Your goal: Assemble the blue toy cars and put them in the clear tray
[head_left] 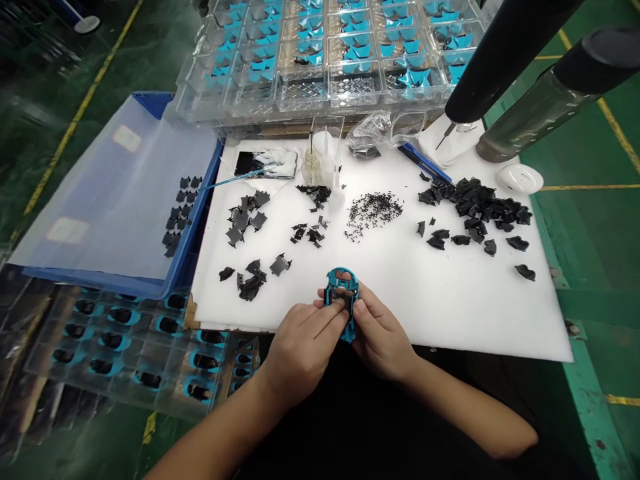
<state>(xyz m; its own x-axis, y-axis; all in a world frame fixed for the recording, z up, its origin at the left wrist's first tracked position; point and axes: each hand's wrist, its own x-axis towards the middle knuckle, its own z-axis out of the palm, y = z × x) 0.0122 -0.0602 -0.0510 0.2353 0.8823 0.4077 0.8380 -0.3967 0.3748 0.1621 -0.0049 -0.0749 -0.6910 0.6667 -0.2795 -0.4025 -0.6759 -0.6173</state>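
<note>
Your blue shell (343, 285) sits over the near edge of the white mat (450, 300), its long axis running away from you, rounded end farthest. It's an open frame, glossy, with a black piece (347, 301) inside. Your right hand (383, 333) closes around its side; your left hand (303, 340) has fingertips together on the black piece, gripping or only pressing, I can't tell. Print on the bin's pale labels (127, 138) is unreadable.

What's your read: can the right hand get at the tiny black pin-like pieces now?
Probably yes: only white sheet lies between the right hand and the pin-like pieces. It's holding the blue part, though, so would likely have to let go first.
</note>
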